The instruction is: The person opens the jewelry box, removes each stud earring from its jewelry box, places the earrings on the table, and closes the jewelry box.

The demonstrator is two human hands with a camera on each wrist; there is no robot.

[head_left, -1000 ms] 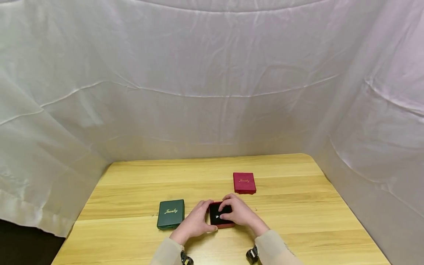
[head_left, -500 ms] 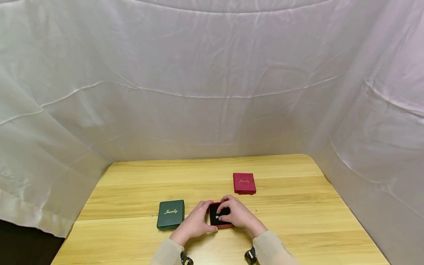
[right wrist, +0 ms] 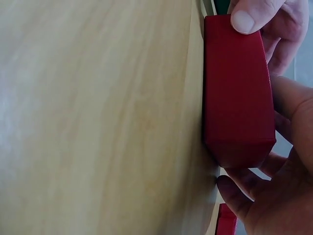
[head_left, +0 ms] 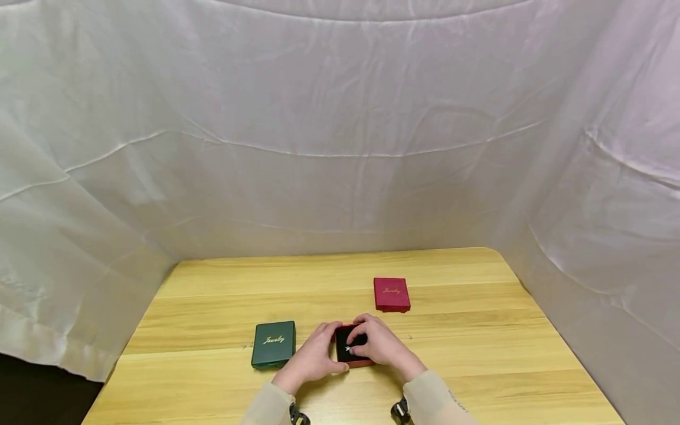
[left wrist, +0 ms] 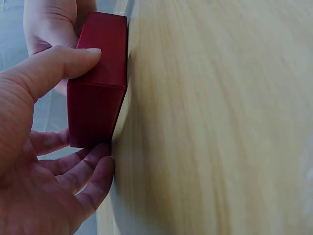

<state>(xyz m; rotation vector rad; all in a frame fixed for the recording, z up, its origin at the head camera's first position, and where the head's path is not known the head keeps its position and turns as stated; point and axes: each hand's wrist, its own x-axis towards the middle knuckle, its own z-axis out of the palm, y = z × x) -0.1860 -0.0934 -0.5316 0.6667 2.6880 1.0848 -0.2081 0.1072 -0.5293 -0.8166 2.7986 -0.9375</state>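
My left hand [head_left: 314, 356] grips a small red jewelry box [left wrist: 105, 58] on the table, thumb on its near wall and fingers along its left side. The box has no lid on it and faces up, showing a black insert [head_left: 342, 336]. A tiny silver star-shaped piece of jewelry [head_left: 347, 349] sits on the insert. Over the box's right part is my right hand [head_left: 383, 344], its thumb and index finger bent down at the insert, the thumb tip beside the star. Whether these fingertips pinch anything is hidden; the wrist views show only the box's outer walls.
A green box [head_left: 274, 344] marked "Jewelry" lies left of my left hand. Farther back, right of centre, lies a crimson lid or box [head_left: 392, 293] with the same word. The wooden table [head_left: 478, 330] is bordered by pale hanging cloth [head_left: 340, 195].
My right hand has shifted slightly left and toward me, its thumb tip now closer to the star. The left hand and the boxes stay put.
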